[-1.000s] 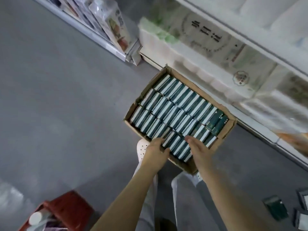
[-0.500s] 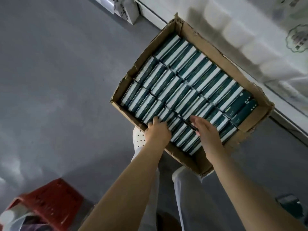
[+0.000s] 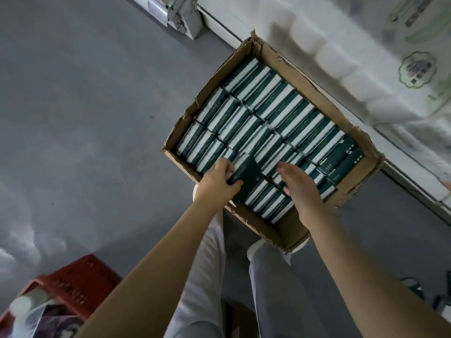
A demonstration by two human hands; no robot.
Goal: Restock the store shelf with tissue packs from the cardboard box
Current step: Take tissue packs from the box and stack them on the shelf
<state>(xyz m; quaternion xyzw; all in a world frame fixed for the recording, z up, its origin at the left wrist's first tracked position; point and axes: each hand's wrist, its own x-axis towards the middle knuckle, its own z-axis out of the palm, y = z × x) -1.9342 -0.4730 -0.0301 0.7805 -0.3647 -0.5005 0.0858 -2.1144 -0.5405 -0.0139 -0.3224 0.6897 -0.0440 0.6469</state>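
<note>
Left grip point(image 3: 219, 181): pinching one dark tissue pack point(image 3: 246, 175), tilted above the cardboard box's point(image 3: 305, 76) near edge.
Right grip point(image 3: 300, 189): fingers loosely spread, holding nothing, over the box's near row.
Other packs point(image 3: 280, 113): rows filling the box.
Shelf point(image 3: 219, 23): just beyond the box.

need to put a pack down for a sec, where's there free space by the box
The grey floor left of the box is bare, up to the red basket. Inside the box, only a cardboard strip at the near corner, beside the right hand, is free. Elsewhere the packs stand tight, and the far side sits close to the shelf.
</note>
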